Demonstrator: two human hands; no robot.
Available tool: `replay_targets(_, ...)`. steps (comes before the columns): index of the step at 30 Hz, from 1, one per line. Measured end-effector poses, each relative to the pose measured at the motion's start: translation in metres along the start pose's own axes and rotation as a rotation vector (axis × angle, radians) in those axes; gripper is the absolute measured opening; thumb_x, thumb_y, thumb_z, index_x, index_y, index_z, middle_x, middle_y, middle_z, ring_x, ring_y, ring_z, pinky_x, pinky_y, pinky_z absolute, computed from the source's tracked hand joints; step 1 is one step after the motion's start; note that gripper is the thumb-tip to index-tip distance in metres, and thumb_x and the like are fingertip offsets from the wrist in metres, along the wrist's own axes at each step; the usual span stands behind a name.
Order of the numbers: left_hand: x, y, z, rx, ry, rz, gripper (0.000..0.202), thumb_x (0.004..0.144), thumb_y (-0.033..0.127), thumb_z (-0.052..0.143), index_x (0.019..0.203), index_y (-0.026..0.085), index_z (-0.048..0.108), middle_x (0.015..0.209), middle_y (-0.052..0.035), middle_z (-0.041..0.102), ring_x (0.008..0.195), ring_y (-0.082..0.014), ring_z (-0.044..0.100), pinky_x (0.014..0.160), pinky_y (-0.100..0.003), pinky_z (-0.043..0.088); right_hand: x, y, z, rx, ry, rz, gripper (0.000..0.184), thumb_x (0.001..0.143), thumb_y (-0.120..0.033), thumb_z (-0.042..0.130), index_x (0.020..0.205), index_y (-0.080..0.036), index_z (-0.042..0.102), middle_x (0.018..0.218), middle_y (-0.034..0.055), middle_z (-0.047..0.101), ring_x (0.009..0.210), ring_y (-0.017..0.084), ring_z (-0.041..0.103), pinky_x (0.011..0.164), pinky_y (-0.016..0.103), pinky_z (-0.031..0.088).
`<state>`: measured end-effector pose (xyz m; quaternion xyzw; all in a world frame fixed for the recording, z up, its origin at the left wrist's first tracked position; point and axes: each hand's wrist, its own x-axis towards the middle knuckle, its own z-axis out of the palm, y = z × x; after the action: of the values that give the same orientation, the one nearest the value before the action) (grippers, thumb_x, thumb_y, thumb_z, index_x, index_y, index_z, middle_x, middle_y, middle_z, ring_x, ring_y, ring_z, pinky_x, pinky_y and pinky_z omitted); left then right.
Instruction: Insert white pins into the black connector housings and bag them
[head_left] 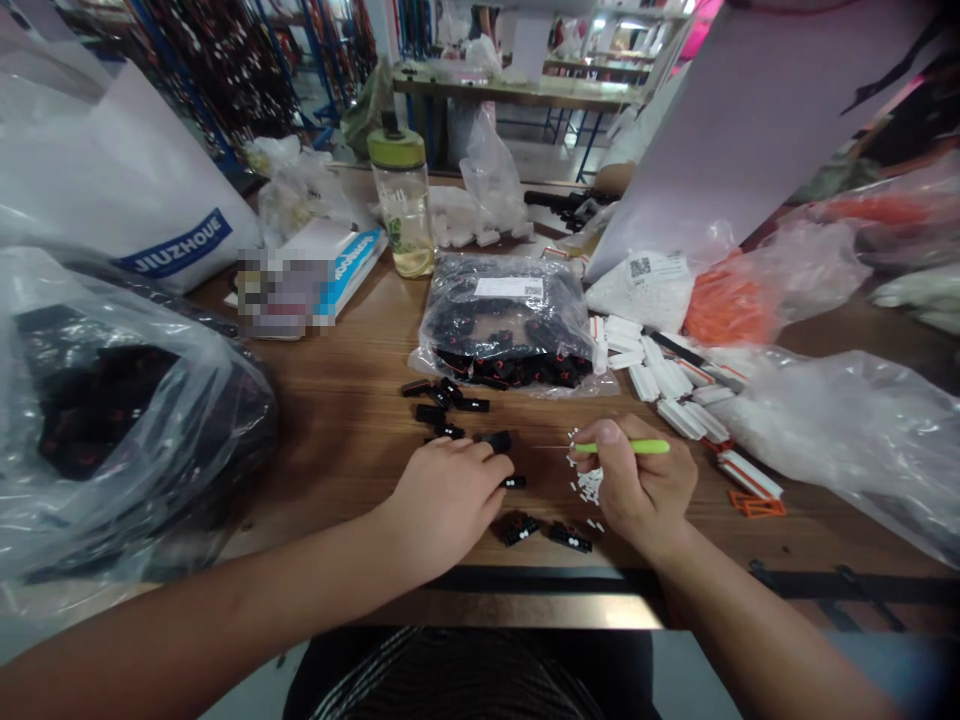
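My left hand point(448, 500) is closed over the wooden table, its fingers curled down and partly hidden from above. A small black plastic connector point(514, 482) with white dots pokes out by its fingertips. Another black connector point(495, 440) lies just beyond the knuckles. My right hand point(646, 485) pinches a thin needle-like pick with a bright green handle point(649, 447); its fine tip points left toward my left hand. Beneath the right hand spreads a scatter of tiny white pieces point(590, 487). Nearer to me lie two black connectors point(570, 537) with white dots.
Several loose black connectors point(442, 392) lie before a clear bag of black connectors point(510, 310). White connectors point(667, 378) and orange pieces point(757, 503) lie right. Plastic bags point(862, 420) flank both sides. A green-lidded bottle point(405, 205) stands behind.
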<state>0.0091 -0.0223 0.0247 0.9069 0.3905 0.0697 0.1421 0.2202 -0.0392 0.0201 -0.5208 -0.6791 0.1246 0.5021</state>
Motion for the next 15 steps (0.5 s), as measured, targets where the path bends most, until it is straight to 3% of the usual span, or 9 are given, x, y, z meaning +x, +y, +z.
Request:
replay_targets(6, -0.004, -0.006, 0.005, -0.068, 0.039, -0.118, 0.017, 0.092, 0.025, 0.061, 0.101, 0.027, 0.075, 0.09, -0.0007, 0.073, 0.083, -0.023, 0.071, 0.072, -0.036, 0.055, -0.004, -0.001, 0.009, 0.2, -0.226, 0.21, 0.035, 0.099, -0.032, 0.05, 0.073, -0.017, 0.068, 0.058, -0.0009, 0.065, 0.044, 0.009, 0.062, 0.045, 0.019, 0.047)
replay_targets(15, -0.007, -0.007, 0.01, -0.089, 0.077, -0.142, 0.019, 0.092, 0.026, 0.06, 0.103, 0.027, 0.075, 0.093, -0.002, 0.073, 0.079, -0.021, 0.071, 0.069, -0.033, 0.056, -0.011, 0.007, 0.013, 0.118, -0.235, 0.155, 0.03, 0.098, -0.029, 0.051, 0.077, -0.018, 0.069, 0.062, -0.0004, 0.067, 0.051, 0.009, 0.064, 0.049, 0.019, 0.049)
